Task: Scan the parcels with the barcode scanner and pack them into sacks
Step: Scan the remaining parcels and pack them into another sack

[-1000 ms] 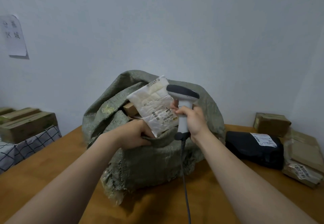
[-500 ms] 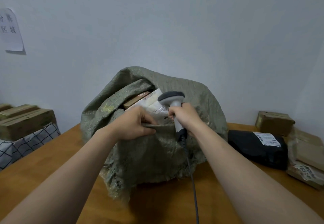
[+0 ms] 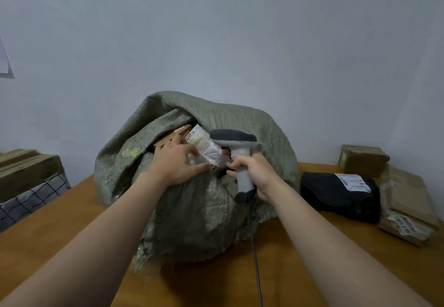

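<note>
A bulging grey-green woven sack point(image 3: 197, 210) stands on the wooden table point(image 3: 72, 213), its mouth open toward me. A white bubble-wrap parcel point(image 3: 206, 148) lies in the mouth beside a brown cardboard box point(image 3: 177, 133). My left hand point(image 3: 177, 162) rests on the white parcel with its fingers spread, pressing it down into the sack. My right hand point(image 3: 254, 172) grips the handle of the grey barcode scanner point(image 3: 236, 143), held upright just right of the sack's opening. The scanner's cable point(image 3: 257, 268) hangs down to the table.
A black parcel with a white label point(image 3: 341, 191) lies on the table right of the sack. Brown cardboard parcels point(image 3: 408, 201) and a small box point(image 3: 362, 160) sit behind it. At the left are wooden boxes point(image 3: 26, 169) and a checked cloth point(image 3: 31, 198).
The white parcel has gone from upright above the sack down into its mouth. My left hand let go of the sack's rim and now presses the parcel. The scanner dropped lower.
</note>
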Tool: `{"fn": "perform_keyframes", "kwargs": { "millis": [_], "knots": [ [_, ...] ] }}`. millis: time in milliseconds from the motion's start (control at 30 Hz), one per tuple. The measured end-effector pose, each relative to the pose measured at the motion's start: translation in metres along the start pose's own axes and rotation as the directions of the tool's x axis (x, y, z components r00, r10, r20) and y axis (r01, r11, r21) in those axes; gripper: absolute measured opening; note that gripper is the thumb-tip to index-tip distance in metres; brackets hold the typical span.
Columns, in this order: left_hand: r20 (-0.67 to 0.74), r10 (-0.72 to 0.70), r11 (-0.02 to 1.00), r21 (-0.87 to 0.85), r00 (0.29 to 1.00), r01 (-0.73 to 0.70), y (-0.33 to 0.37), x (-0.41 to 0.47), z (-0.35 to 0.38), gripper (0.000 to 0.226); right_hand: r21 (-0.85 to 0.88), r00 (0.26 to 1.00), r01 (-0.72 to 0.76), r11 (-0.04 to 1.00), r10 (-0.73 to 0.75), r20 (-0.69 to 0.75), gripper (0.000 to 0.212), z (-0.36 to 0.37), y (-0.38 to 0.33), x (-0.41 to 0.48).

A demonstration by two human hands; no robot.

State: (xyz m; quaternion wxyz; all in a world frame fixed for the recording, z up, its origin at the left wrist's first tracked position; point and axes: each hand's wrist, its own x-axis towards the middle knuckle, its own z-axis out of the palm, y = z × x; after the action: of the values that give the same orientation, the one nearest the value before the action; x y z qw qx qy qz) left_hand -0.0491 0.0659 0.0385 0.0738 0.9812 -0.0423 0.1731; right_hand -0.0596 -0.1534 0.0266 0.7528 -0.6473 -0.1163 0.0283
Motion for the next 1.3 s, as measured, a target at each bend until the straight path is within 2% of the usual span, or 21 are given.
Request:
{"fn": "perform_keyframes", "kwargs": {
  "millis": [100, 233, 300, 400, 467, 533, 633, 733, 867, 967, 1033, 1167, 1300],
  "knots": [
    [0.052, -0.148, 0.989, 0.003, 0.988, 0.148, 0.007, 0.001, 0.001, 0.083, 0.045, 0.999, 0.032, 0.998, -0.031, -0.023, 0.03, -0.011, 0.003, -0.007],
    [0.216, -0.363, 0.888, -0.215, 0.906, 0.407, -0.002, 0.004, 0.011, 0.1, 0.037, 0.998, 0.056, 0.998, -0.055, -0.017, 0.035, -0.023, 0.007, -0.017],
    [0.291, -0.399, 0.842, -0.259, 0.87, 0.473, -0.002, 0.003, 0.009, 0.102, 0.019, 0.998, 0.065, 0.998, -0.064, -0.014, 0.042, -0.029, 0.008, -0.021],
    [0.344, -0.421, 0.871, -0.105, 0.839, 0.48, 0.006, 0.002, 0.001, 0.113, 0.022, 0.997, 0.077, 0.997, -0.076, -0.025, 0.037, -0.04, 0.007, -0.032],
    [0.237, -0.459, 0.886, 0.047, 0.856, 0.462, 0.019, 0.0, -0.007, 0.111, 0.031, 0.995, 0.089, 0.996, -0.088, -0.053, 0.035, -0.048, 0.006, -0.038],
    [0.06, -0.417, 0.907, 0.096, 0.907, 0.411, 0.037, -0.003, -0.015, 0.097, 0.04, 0.991, 0.093, 0.995, -0.089, -0.096, 0.031, -0.057, 0.007, -0.044],
    [-0.2, -0.26, 0.947, 0.14, 0.945, 0.29, 0.071, -0.007, -0.018, 0.071, 0.041, 0.98, 0.073, 0.997, -0.064, -0.187, 0.022, -0.075, 0.011, -0.055],
    [-0.326, -0.085, 0.977, 0.158, 0.942, 0.143, 0.111, -0.007, -0.011, 0.052, 0.076, 0.957, 0.068, 0.995, -0.044, -0.287, 0.019, -0.102, 0.015, -0.068],
    [-0.428, 0.255, 0.967, 0.138, 0.867, -0.215, 0.182, -0.009, 0.011, 0.032, 0.1, 0.914, 0.041, 0.994, 0.003, -0.406, 0.026, -0.15, 0.027, -0.081],
    [-0.308, 0.425, 0.898, 0.025, 0.851, -0.439, 0.237, -0.006, 0.042, 0.03, 0.083, 0.866, 0.014, 0.996, 0.029, -0.499, 0.022, -0.186, 0.035, -0.09],
    [-0.173, 0.442, 0.884, -0.079, 0.88, -0.46, 0.27, 0.004, 0.076, 0.038, 0.068, 0.844, 0.016, 0.998, 0.023, -0.537, 0.023, -0.21, 0.04, -0.095],
    [0.101, 0.245, 0.914, -0.357, 0.964, -0.194, 0.314, 0.036, 0.152, 0.057, 0.041, 0.805, -0.011, 0.999, 0.033, -0.592, 0.026, -0.252, 0.06, -0.103],
    [0.28, 0.09, 0.865, -0.498, 0.956, 0.064, 0.329, 0.07, 0.215, 0.064, 0.078, 0.793, -0.05, 0.996, 0.087, -0.603, 0.027, -0.276, 0.086, -0.103]
  ]
}}
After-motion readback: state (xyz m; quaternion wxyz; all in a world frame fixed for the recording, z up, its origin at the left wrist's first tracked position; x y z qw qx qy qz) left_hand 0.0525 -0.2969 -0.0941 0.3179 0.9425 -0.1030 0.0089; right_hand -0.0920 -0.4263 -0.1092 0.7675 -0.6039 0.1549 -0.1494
